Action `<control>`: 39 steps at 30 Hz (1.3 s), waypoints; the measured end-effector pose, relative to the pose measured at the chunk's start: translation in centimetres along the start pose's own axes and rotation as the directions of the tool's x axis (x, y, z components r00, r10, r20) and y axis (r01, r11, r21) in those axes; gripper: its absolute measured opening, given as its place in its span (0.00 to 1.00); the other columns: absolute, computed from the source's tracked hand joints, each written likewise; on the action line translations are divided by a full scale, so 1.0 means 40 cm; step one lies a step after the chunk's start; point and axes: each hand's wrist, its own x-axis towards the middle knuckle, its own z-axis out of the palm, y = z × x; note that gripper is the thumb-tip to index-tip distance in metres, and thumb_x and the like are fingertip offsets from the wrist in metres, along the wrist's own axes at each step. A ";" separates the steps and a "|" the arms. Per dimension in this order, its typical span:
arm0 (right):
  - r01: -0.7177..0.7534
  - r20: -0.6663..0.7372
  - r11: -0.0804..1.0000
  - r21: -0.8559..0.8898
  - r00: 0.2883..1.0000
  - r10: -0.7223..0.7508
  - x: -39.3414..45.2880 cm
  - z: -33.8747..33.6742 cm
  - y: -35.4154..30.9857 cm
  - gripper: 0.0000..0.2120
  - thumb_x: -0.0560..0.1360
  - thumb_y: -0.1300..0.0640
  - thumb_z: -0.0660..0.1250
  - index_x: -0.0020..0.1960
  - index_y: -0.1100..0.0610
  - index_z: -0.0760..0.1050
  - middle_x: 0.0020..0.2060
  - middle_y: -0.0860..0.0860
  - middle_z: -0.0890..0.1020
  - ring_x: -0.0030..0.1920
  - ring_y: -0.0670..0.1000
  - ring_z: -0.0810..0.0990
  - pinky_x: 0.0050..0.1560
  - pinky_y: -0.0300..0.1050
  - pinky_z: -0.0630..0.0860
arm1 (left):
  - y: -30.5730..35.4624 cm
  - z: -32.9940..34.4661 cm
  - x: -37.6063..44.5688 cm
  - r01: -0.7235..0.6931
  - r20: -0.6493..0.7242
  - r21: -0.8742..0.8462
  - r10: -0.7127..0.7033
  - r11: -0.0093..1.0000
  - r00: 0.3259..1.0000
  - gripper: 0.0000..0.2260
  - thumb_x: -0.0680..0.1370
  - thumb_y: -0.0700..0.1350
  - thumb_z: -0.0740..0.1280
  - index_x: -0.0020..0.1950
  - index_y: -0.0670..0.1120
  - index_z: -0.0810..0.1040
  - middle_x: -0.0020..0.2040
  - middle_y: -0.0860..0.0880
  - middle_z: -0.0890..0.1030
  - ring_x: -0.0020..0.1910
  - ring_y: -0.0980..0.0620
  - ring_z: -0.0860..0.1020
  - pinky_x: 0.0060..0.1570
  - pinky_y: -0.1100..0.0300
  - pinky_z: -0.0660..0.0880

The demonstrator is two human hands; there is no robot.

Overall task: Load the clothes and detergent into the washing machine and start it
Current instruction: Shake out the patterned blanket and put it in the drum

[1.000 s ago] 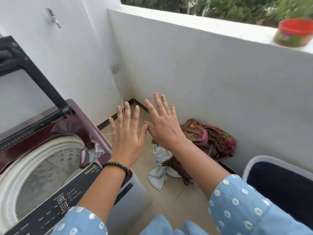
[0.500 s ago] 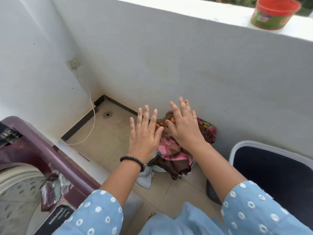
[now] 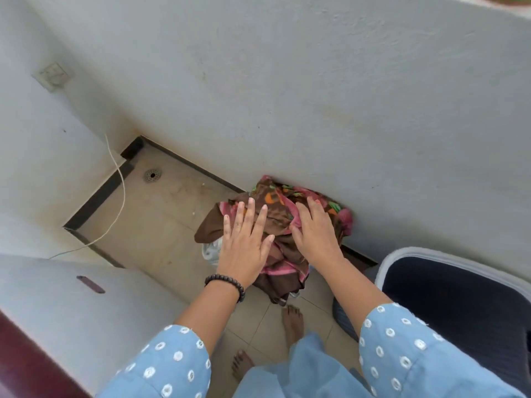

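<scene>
the pile of clothes (image 3: 275,222) lies on the tiled floor (image 3: 161,219) against the white wall (image 3: 316,96), beside a dark basket (image 3: 459,297). the left hand (image 3: 244,245) hovers flat, grip wide, fingers spread over the pile. the right hand (image 3: 314,234) rests on the cloth, fingertips curling into it, grip not closed.

The washing machine (image 3: 43,326) is cut off by the left and bottom edges, its drum out of sight. Both hands cover the middle of the clothes pile (image 3: 275,208). The right edge crops the dark basket (image 3: 459,297).
</scene>
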 end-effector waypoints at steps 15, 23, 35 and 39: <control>0.027 0.366 0.995 -0.101 0.930 0.012 0.134 0.236 0.199 0.37 0.77 0.56 0.67 0.78 0.55 0.50 0.76 0.60 0.59 0.76 0.60 0.56 0.75 0.55 0.57 | 0.028 0.288 0.187 0.000 0.290 0.000 0.000 1.000 0.957 0.28 0.81 0.56 0.48 0.80 0.49 0.49 0.81 0.45 0.47 0.79 0.45 0.45 0.76 0.41 0.45; 0.000 0.388 0.999 -0.043 0.922 0.016 0.149 0.276 0.191 0.12 0.79 0.61 0.60 0.60 0.61 0.74 0.56 0.57 0.76 0.60 0.59 0.72 0.57 0.52 0.72 | 0.012 0.305 0.146 0.006 0.312 -0.053 0.011 0.999 0.950 0.29 0.83 0.54 0.54 0.80 0.49 0.46 0.81 0.47 0.44 0.79 0.46 0.41 0.75 0.44 0.40; -0.050 0.333 0.929 0.366 0.940 -0.080 0.136 0.102 0.057 0.07 0.78 0.54 0.66 0.52 0.57 0.75 0.44 0.55 0.83 0.45 0.55 0.80 0.41 0.47 0.71 | -0.021 0.159 0.111 -0.005 0.122 -0.275 0.040 0.961 0.992 0.32 0.80 0.56 0.63 0.79 0.46 0.56 0.80 0.48 0.55 0.79 0.49 0.47 0.76 0.52 0.39; -0.023 0.241 0.899 0.438 0.966 -0.093 0.093 0.006 -0.010 0.08 0.75 0.52 0.70 0.46 0.54 0.72 0.38 0.50 0.80 0.39 0.50 0.78 0.40 0.46 0.71 | -0.026 0.065 0.062 -0.007 0.017 -0.346 0.014 0.938 1.000 0.30 0.79 0.56 0.65 0.77 0.45 0.61 0.78 0.48 0.60 0.79 0.51 0.51 0.75 0.57 0.40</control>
